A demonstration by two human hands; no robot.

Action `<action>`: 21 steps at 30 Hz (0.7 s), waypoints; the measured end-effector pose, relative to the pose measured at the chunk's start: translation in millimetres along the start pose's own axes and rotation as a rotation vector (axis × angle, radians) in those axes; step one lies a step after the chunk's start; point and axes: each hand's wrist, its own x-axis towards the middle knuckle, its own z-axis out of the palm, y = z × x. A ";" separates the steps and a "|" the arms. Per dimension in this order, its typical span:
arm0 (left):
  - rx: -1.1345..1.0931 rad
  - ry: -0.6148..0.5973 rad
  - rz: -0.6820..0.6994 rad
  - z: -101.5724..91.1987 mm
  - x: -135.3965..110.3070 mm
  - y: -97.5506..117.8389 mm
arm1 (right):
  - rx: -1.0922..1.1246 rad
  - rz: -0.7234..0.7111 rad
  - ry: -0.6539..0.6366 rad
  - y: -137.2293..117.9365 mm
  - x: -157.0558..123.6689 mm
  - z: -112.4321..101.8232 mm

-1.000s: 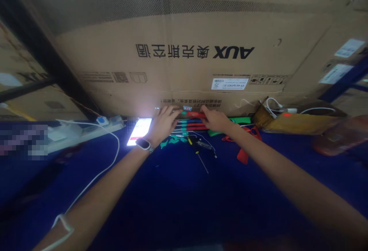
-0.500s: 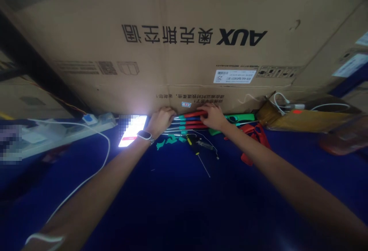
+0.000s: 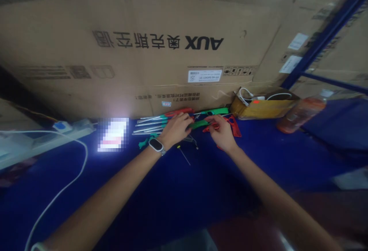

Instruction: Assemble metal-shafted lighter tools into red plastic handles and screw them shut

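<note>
Big box says AUX 奥克斯空调, upside down btw. Nearer its bottom edge, also flipped: 师傅您辛苦了! 请在搬运时对我温柔些,谢谢您! White label on it shows a 25, model code's too mushy, and next to that there's a row of tiny icons. The small sticker and 2 labels at right? Can't read those.

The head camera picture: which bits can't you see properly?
All in the head view:
Green piece: fingers of the left hand and right hand cover its ends, so how each grips it is unclear.
Screwdriver: most of its handle is hidden by the left hand.
Bright screen: blurred by pixel blocks.
Small label: too small to read.
White cable: cut off by the left and bottom edges.
</note>
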 end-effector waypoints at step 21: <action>0.265 -0.092 -0.027 15.6 58.4 21.8 | 0.014 0.127 0.039 -5.1 -43.3 4.7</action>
